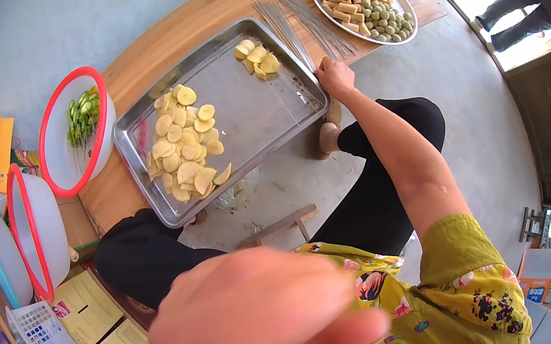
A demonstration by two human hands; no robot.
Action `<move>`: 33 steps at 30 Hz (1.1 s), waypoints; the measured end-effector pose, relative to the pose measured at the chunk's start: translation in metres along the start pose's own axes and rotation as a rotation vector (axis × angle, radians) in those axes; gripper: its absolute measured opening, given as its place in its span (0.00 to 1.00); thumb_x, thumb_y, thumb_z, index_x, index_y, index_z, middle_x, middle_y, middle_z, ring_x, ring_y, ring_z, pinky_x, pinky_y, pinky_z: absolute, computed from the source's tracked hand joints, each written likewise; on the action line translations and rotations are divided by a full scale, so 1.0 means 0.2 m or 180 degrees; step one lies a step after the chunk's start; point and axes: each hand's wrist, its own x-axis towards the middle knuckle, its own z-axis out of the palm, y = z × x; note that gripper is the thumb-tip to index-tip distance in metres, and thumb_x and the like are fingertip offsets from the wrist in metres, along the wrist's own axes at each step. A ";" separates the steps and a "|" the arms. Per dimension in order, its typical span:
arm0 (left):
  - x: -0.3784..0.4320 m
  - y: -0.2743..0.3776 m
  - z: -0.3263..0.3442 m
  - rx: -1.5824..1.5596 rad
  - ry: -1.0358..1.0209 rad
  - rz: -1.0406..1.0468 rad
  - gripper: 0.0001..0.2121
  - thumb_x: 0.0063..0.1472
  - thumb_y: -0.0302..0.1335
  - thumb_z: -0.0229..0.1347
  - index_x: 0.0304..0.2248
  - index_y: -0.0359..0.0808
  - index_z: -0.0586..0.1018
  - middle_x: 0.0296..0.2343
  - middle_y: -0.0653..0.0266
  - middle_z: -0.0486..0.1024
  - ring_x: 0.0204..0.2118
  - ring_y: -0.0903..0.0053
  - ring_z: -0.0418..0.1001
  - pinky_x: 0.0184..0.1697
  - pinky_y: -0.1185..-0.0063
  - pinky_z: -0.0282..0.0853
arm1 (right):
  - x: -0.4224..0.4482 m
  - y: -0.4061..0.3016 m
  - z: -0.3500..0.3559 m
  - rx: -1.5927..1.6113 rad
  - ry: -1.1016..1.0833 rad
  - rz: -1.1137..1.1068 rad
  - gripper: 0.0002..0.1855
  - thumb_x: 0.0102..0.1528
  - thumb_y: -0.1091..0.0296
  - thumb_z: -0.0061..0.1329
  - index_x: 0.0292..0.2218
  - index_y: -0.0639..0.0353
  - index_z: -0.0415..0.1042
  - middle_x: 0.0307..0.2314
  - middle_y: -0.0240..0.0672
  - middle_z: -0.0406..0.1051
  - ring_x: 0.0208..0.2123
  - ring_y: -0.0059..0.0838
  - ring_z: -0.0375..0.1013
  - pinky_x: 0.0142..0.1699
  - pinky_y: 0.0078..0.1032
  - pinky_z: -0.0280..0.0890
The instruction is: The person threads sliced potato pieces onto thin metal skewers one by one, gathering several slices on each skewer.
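Note:
A large metal tray (248,138) holds a big heap of potato slices (185,146) at its left and a smaller heap of potato slices (258,59) at its upper right. My right hand (335,77) is curled at the tray's right rim, next to the near ends of thin skewers (286,35). Whether its fingers grip a skewer or the rim is hidden. Close to the camera, my left hand (261,317) is blurred and large, fingers curled and thumb to the right. What it may hold cannot be seen.
An oval plate (416,31) carries tube-shaped pieces and green balls. More skewers (320,24) lie beside it on the wooden table (168,38). A red-rimmed bowl (48,137) holds skewered green slices. Other bowls (41,230) and cardboard boxes (86,310) stand left. A person's legs (518,14) show outside.

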 end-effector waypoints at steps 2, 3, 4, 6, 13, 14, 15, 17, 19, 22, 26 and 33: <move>0.03 -0.03 -0.07 -0.0951 -0.0631 -0.0787 0.12 0.57 0.17 0.52 0.41 0.31 0.67 0.28 0.61 0.71 0.26 0.77 0.71 0.25 0.84 0.66 | 0.02 -0.01 0.04 -0.0169 0.0030 -0.0112 0.13 0.51 0.61 0.42 0.32 0.58 0.73 0.31 0.48 0.73 0.36 0.46 0.73 0.41 0.38 0.67; 0.04 -0.05 -0.06 -0.1084 -0.0854 -0.0921 0.12 0.56 0.17 0.52 0.40 0.31 0.68 0.28 0.61 0.71 0.26 0.76 0.71 0.25 0.84 0.66 | 0.04 -0.01 0.05 -0.0294 -0.0005 -0.0068 0.13 0.51 0.61 0.42 0.33 0.58 0.73 0.31 0.48 0.73 0.37 0.46 0.73 0.41 0.39 0.67; 0.08 -0.08 -0.06 -0.1169 -0.1170 -0.1085 0.11 0.56 0.18 0.52 0.40 0.31 0.68 0.28 0.61 0.71 0.26 0.76 0.71 0.25 0.84 0.66 | 0.05 0.05 0.03 -0.0455 -0.0009 0.0040 0.13 0.51 0.61 0.41 0.33 0.58 0.73 0.32 0.48 0.74 0.37 0.46 0.73 0.41 0.39 0.67; 0.08 -0.12 0.04 -0.1052 -0.1571 -0.1055 0.11 0.56 0.18 0.52 0.39 0.31 0.68 0.28 0.60 0.72 0.26 0.75 0.71 0.26 0.83 0.66 | 0.06 0.04 0.03 -0.0574 -0.0105 0.0046 0.14 0.51 0.62 0.41 0.35 0.58 0.74 0.33 0.47 0.74 0.38 0.46 0.73 0.41 0.39 0.67; 0.11 -0.17 0.44 0.0205 -0.2350 0.0415 0.08 0.55 0.20 0.52 0.35 0.31 0.70 0.26 0.58 0.72 0.26 0.71 0.72 0.27 0.80 0.67 | 0.04 -0.03 0.01 -0.0886 -0.0150 -0.0300 0.19 0.50 0.51 0.48 0.35 0.58 0.72 0.34 0.46 0.73 0.38 0.46 0.73 0.42 0.39 0.67; 0.12 -0.17 0.47 0.0350 -0.2427 0.0642 0.07 0.55 0.20 0.52 0.35 0.31 0.70 0.26 0.58 0.72 0.26 0.71 0.72 0.27 0.79 0.67 | 0.04 0.00 0.01 -0.0912 -0.0168 -0.0247 0.19 0.50 0.52 0.49 0.35 0.58 0.72 0.33 0.45 0.74 0.38 0.46 0.73 0.42 0.39 0.68; 0.15 -0.17 0.50 0.0432 -0.2512 0.0844 0.07 0.55 0.20 0.52 0.34 0.31 0.70 0.26 0.58 0.72 0.26 0.70 0.72 0.28 0.79 0.67 | 0.04 0.04 0.00 -0.0892 -0.0160 -0.0230 0.17 0.50 0.53 0.50 0.33 0.58 0.72 0.31 0.46 0.74 0.37 0.46 0.73 0.41 0.40 0.67; 0.18 -0.16 0.60 0.0626 -0.2591 0.1181 0.06 0.54 0.21 0.52 0.33 0.31 0.71 0.26 0.57 0.72 0.27 0.69 0.72 0.28 0.78 0.68 | 0.03 0.03 0.00 -0.0690 -0.0161 -0.0313 0.15 0.50 0.54 0.50 0.32 0.57 0.72 0.30 0.45 0.74 0.36 0.46 0.73 0.40 0.40 0.67; 0.17 -0.17 0.60 0.0764 -0.2612 0.1333 0.06 0.54 0.21 0.52 0.32 0.31 0.71 0.25 0.57 0.73 0.27 0.68 0.73 0.28 0.77 0.68 | 0.03 0.06 0.00 -0.0550 -0.0167 -0.0259 0.13 0.49 0.55 0.50 0.31 0.56 0.71 0.29 0.45 0.74 0.35 0.45 0.73 0.39 0.40 0.66; 0.15 -0.17 0.58 0.0931 -0.2578 0.1511 0.05 0.54 0.22 0.53 0.31 0.31 0.72 0.25 0.56 0.73 0.27 0.67 0.73 0.29 0.76 0.68 | 0.06 0.08 0.02 -0.0317 -0.0230 -0.0150 0.11 0.49 0.57 0.49 0.30 0.54 0.72 0.28 0.44 0.74 0.35 0.45 0.73 0.39 0.39 0.66; 0.13 -0.17 0.58 0.1110 -0.2553 0.1735 0.04 0.53 0.23 0.53 0.29 0.31 0.73 0.24 0.55 0.73 0.27 0.65 0.73 0.30 0.74 0.69 | 0.05 0.08 0.02 -0.0295 -0.0029 -0.0297 0.11 0.48 0.57 0.49 0.28 0.55 0.74 0.27 0.44 0.74 0.33 0.45 0.73 0.38 0.39 0.67; 0.15 -0.10 0.46 0.1664 -0.1949 0.1929 0.05 0.52 0.25 0.53 0.25 0.30 0.74 0.23 0.53 0.74 0.28 0.61 0.74 0.32 0.72 0.69 | 0.11 0.15 -0.03 0.0591 -0.0435 -0.0051 0.10 0.46 0.61 0.48 0.26 0.58 0.74 0.16 0.37 0.72 0.19 0.29 0.73 0.27 0.28 0.67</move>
